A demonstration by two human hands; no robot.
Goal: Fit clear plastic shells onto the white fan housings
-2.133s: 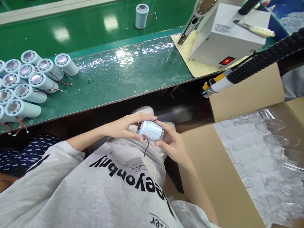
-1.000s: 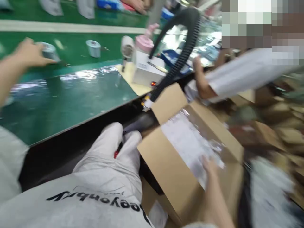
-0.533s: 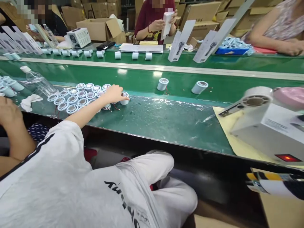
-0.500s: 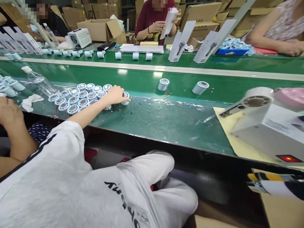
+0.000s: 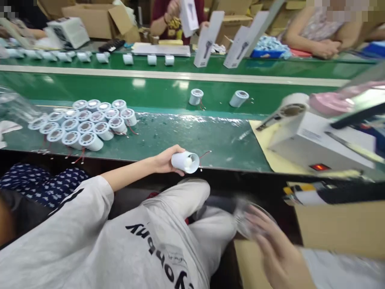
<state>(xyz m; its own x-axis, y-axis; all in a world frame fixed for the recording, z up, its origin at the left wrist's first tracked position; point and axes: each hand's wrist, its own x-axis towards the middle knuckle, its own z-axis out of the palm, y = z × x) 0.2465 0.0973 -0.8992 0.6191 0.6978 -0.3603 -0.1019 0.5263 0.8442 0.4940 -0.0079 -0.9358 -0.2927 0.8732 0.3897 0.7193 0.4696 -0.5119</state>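
Seated at a green bench (image 5: 186, 140), the person has drawn the left hand (image 5: 165, 159) back from the cluster of white cylinders (image 5: 87, 122), now closed around one white cylinder (image 5: 185, 162) held above the lap. The right hand (image 5: 275, 249), blurred, has come up gripping a clear plastic cap (image 5: 251, 218) beside the cardboard box (image 5: 339, 224).

Green conveyor bench (image 5: 180, 88), stacked cardboard boxes (image 5: 90, 18)

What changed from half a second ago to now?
The left hand left the cluster of white cylinders and now holds one white cylinder near the bench edge. The right hand has appeared, holding a clear part. The two cylinders on the belt stayed.
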